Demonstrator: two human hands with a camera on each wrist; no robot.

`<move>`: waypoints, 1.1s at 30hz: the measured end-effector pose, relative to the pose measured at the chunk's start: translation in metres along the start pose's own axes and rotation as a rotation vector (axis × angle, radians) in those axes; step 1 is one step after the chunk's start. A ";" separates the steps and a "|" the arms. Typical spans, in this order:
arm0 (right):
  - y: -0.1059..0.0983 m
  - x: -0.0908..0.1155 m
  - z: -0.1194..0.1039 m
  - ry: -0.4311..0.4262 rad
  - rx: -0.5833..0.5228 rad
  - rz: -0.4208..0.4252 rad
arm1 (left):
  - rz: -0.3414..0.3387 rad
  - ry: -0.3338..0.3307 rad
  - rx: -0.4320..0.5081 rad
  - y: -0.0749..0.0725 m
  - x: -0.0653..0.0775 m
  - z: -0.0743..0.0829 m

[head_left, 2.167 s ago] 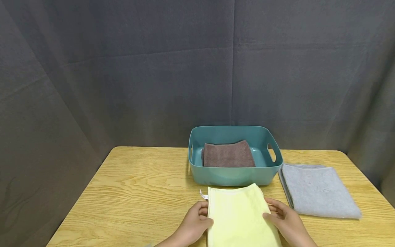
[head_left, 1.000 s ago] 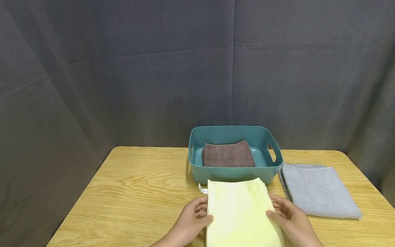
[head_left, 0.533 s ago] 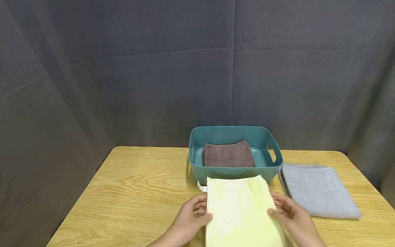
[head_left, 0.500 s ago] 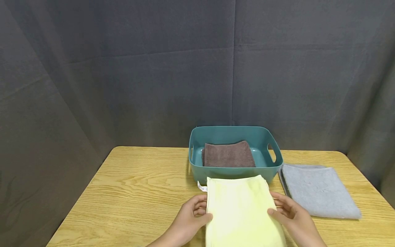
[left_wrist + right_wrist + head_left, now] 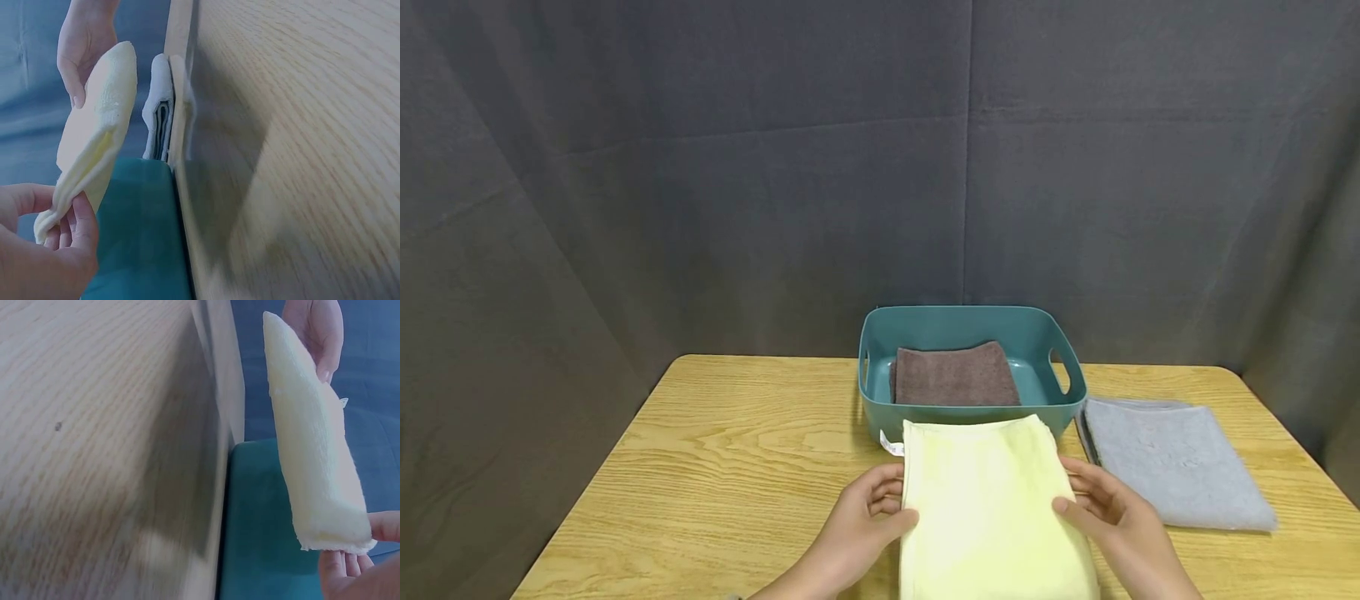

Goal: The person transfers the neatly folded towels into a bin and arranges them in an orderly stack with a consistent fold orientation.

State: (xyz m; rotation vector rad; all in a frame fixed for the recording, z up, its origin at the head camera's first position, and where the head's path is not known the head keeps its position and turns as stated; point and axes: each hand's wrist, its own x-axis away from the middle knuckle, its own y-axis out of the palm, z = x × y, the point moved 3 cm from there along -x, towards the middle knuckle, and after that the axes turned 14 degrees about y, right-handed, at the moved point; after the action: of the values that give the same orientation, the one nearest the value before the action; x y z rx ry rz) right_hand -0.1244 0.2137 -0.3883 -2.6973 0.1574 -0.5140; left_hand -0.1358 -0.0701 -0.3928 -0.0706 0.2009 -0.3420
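A folded pale yellow towel [image 5: 985, 508] with a small white tag is held up off the table, in front of the bin. My left hand [image 5: 865, 525] pinches its left edge, thumb on top and fingers beneath. On the opposite edge my right hand [image 5: 1116, 521] grips it the same way. Both wrist views show the towel [image 5: 103, 119] raised above the wood, its folded layers visible at the side. Behind it stands a teal plastic bin [image 5: 970, 417] with handle holes. Inside that bin lies a folded brown towel [image 5: 957, 377].
To the right of the bin, a folded grey towel [image 5: 1176, 467] lies on the wooden table [image 5: 715, 483]. Dark grey curtains [image 5: 775, 183] hang behind and at both sides of the table.
Both hands have moved the yellow towel slightly forward and up toward the bin, so its far edge now overlaps more of the bin's front wall. The brown and grey towels have stayed put.
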 end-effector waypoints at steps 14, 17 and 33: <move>-0.007 -0.002 -0.009 0.054 -0.041 -0.030 | 0.023 0.037 -0.002 -0.004 -0.009 0.017; -0.007 -0.002 -0.012 0.054 -0.075 -0.036 | 0.034 0.049 0.003 -0.005 -0.012 0.021; -0.009 -0.005 -0.028 0.045 -0.160 -0.009 | 0.101 0.090 0.005 -0.011 -0.024 0.028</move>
State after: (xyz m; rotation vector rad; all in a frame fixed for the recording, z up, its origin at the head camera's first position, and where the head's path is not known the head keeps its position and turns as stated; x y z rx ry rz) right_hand -0.1388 0.2128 -0.3624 -2.8443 0.2065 -0.5877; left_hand -0.1559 -0.0713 -0.3595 -0.0401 0.2920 -0.2456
